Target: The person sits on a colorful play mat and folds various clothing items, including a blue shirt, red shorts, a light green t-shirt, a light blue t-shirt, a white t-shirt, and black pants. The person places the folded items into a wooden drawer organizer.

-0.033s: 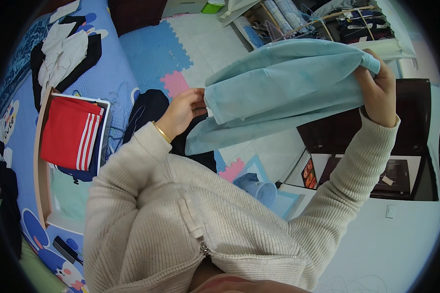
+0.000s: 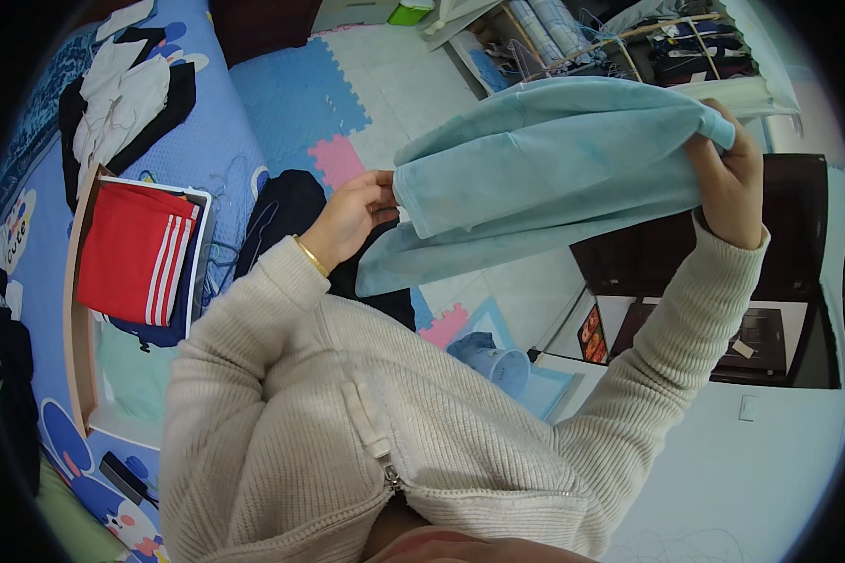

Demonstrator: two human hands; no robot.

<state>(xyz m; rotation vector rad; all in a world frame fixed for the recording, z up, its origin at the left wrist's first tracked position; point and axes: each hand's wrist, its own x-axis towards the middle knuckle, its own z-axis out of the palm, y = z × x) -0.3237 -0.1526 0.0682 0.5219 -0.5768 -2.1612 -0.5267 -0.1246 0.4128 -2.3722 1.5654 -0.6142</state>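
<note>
My left fingers (image 2: 377,178) are pinching the left edge of the pale-blue garment (image 2: 554,150); my right fingers (image 2: 744,141) are clutching its bunched right end. Cloth is spanning between them, hanging above the floor (image 2: 407,94).

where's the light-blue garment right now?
Head view, mostly upper half, right of centre: the light-blue garment spans from the left hand to the right hand.
</note>
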